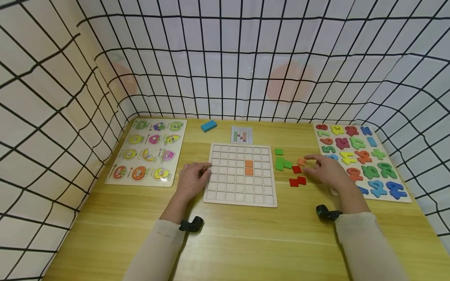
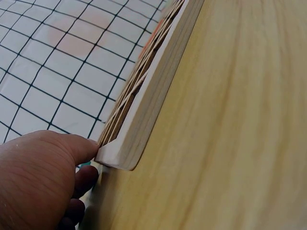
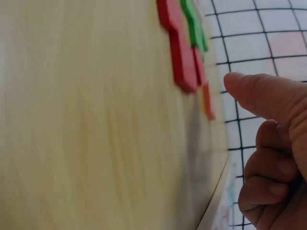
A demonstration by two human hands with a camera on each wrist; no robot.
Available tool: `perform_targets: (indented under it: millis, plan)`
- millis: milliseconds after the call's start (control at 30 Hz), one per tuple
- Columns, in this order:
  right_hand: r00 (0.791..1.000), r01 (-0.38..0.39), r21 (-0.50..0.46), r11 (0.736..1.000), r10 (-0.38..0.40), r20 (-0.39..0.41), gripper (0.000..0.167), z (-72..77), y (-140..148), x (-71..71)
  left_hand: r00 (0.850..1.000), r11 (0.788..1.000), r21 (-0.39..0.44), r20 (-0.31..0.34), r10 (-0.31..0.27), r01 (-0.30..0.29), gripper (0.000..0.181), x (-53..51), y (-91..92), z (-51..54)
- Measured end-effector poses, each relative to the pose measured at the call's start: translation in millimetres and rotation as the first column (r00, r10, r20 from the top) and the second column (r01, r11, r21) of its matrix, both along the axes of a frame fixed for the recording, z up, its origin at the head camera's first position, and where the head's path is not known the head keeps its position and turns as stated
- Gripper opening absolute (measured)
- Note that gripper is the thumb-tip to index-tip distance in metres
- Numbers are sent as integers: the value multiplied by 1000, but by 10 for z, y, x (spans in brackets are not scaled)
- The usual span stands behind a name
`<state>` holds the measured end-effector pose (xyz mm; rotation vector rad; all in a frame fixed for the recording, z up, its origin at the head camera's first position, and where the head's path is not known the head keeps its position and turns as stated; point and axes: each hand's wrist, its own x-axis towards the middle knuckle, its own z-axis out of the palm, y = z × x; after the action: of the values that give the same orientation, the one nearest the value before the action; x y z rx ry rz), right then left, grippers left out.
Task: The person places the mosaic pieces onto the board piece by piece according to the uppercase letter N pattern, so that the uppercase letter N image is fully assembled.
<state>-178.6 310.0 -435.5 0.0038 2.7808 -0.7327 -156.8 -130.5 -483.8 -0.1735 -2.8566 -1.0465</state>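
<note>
A wooden grid board (image 1: 260,190) lies flat on the table, with two orange square tiles (image 1: 249,167) one above the other in its cells. My left hand (image 1: 191,180) rests at the board's left edge; in the left wrist view the thumb touches the corner of the board (image 2: 144,100). Right of the board my right hand (image 1: 327,171) hovers with thumb and index finger apart, nothing between them. Closest to its fingertips lies a loose orange tile (image 1: 301,161). Red tiles (image 1: 293,182) and green tiles (image 1: 279,164) lie scattered beside it.
A small pattern card (image 1: 241,135) lies behind the board, a blue block (image 1: 209,126) to its left. A fruit puzzle board (image 1: 165,153) stands at left, a number puzzle board (image 1: 377,164) at right, partly under the right hand. Black wire mesh (image 1: 221,58) surrounds the table.
</note>
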Motion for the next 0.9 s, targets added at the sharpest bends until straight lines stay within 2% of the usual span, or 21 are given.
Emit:
perform_targets:
  millis: [100,367,900]
  plan:
    - [1000,-21,30,999,21,-1,61,-65,67,-57,1000,1000,1,2,0,0,30,-1,3,-5]
    - [1000,-16,70,997,15,16,61,-158,100,-158,1000,1000,7,-6,1,-1,30,3,1,0]
    - [1000,-23,64,998,22,11,58,-127,35,-190,1000,1000,0,-4,-1,1,30,-11,-2,-17]
